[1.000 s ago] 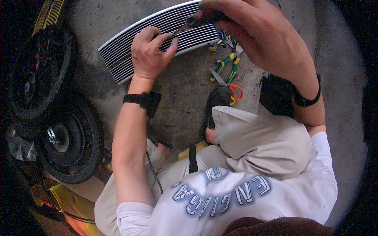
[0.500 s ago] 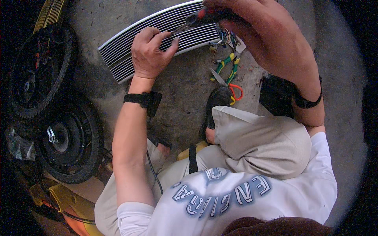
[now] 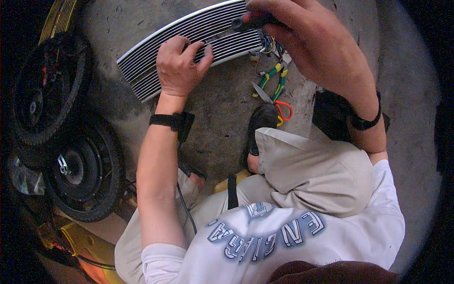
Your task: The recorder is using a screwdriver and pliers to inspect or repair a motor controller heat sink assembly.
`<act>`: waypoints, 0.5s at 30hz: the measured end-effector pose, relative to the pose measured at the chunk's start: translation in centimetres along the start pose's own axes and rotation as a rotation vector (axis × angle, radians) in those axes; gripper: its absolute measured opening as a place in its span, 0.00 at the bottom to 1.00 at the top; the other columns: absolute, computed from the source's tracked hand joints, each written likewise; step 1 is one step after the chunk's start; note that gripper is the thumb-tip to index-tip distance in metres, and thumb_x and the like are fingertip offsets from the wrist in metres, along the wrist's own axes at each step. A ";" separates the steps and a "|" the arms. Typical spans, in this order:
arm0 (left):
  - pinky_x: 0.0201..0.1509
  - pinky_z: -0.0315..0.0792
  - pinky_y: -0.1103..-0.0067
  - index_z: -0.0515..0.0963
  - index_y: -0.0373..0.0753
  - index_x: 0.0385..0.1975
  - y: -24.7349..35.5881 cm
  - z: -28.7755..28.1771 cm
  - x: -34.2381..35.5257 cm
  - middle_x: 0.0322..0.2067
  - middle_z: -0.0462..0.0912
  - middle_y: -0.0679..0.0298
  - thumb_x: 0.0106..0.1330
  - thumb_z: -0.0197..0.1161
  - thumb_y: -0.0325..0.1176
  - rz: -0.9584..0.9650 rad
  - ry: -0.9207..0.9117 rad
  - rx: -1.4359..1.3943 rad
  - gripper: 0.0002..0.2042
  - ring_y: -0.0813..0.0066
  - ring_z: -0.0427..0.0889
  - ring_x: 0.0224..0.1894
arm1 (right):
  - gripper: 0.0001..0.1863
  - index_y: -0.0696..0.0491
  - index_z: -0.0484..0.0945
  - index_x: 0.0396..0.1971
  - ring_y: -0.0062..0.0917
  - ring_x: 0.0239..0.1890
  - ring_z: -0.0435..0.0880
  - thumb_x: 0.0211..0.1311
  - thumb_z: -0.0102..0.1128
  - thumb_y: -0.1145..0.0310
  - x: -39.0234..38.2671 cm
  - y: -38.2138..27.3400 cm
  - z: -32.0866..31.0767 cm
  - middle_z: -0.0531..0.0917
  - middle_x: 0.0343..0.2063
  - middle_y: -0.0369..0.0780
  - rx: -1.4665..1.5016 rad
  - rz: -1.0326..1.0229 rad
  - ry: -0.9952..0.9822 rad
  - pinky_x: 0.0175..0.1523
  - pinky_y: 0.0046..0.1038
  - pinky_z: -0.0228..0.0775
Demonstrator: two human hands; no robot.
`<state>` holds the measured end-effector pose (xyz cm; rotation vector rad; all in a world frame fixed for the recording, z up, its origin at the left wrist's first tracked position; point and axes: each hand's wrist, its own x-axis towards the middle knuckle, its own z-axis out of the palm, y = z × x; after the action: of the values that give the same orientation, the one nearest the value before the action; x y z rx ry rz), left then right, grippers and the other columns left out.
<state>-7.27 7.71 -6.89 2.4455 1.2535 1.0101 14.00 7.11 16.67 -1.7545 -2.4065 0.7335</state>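
Observation:
A curved white slatted panel (image 3: 142,66) lies on the concrete floor. My left hand (image 3: 182,66) rests over its middle, thumb and fingers curled around a small dark item I cannot make out. My right hand (image 3: 293,26) grips a black-and-red screwdriver (image 3: 250,20) above the panel's upper right, its tip pointing toward my left fingers. Small wires and a circuit piece (image 3: 265,45) sit at the panel's right end. Just below them lie green-and-yellow pliers (image 3: 278,80) and scissors (image 3: 283,108) with orange and yellow handles.
Black tyred wheels (image 3: 49,92) are piled on the left, with a clear plastic bag (image 3: 28,177) and yellow-orange panels (image 3: 85,246). A yellow slatted piece (image 3: 54,19) is at top left. My shoe (image 3: 260,118) is beside the scissors; a black object (image 3: 331,113) lies under my right forearm.
My right hand and the screwdriver have shifted slightly rightward. My left hand has moved slightly down and left, still curled over the panel.

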 end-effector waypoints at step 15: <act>0.41 0.75 0.68 0.87 0.44 0.31 0.2 -0.3 0.2 0.29 0.81 0.63 0.56 0.74 0.34 0.005 -0.028 -0.036 0.05 0.62 0.81 0.34 | 0.14 0.61 0.73 0.54 0.40 0.48 0.83 0.72 0.55 0.75 0.1 0.6 0.5 0.76 0.49 0.50 0.125 -0.079 -0.025 0.52 0.33 0.80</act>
<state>-7.24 7.76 -6.50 2.4284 1.2098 0.9884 14.34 7.20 15.92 -1.6033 -2.3735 0.8803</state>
